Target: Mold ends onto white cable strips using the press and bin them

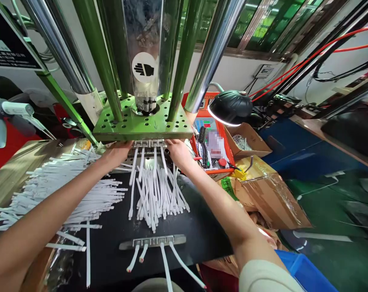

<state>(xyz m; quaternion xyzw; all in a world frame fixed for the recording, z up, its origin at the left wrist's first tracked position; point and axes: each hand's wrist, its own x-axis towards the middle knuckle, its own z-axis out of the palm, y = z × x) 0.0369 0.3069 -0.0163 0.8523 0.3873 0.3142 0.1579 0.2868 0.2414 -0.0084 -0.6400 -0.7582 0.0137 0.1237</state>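
Under the green press plate (141, 129), a metal mould bar (149, 143) holds several white cables that hang down toward me. My left hand (119, 153) grips the bar's left end, and my right hand (179, 151) grips its right end. Both hands are closed, though the plate's edge partly hides their fingertips. Just below lies a loose bunch of short white cables (159, 190) on the black tabletop (110, 239). Closer to me rests a second metal mould bar (153, 242), also with several white cables in it.
A large heap of white cables (65, 186) covers the left side. On the right stand a red control box (222, 162) with a red button, a black lamp (231, 107) and cardboard boxes (269, 194). Steel columns (216, 52) rise beside the press. A blue bin (305, 271) sits lower right.
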